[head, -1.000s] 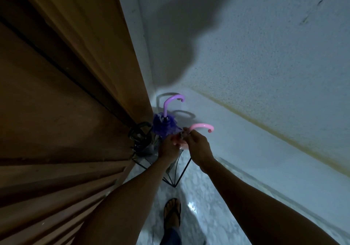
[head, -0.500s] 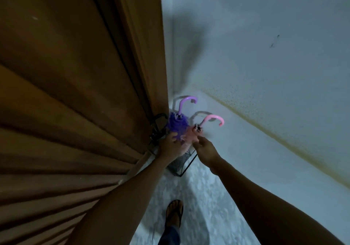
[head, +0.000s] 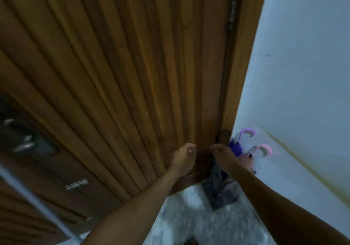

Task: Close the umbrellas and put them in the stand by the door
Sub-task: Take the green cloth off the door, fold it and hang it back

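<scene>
Two closed umbrellas stand upright in the dark wire stand (head: 223, 197) in the corner between door and wall. The purple umbrella (head: 235, 147) shows its folded canopy and a lilac hook handle. Beside it, the pink umbrella (head: 246, 160) has a pink hook handle. My right hand (head: 224, 157) hovers just left of them, partly covering the purple canopy, fingers loosely curled and holding nothing. My left hand (head: 184, 158) is in front of the door, fingers loosely curled, empty. The lower parts of both umbrellas are hidden by my right arm.
A ribbed wooden door (head: 132, 74) fills the left and centre. A pale wall (head: 303, 74) runs along the right. Metal fittings (head: 76, 184) show on the door at lower left. Speckled floor (head: 189, 218) lies below the stand.
Both hands have let go of the umbrellas and pulled back to the left. The view has swung left toward the door, and the frame is blurred by motion.
</scene>
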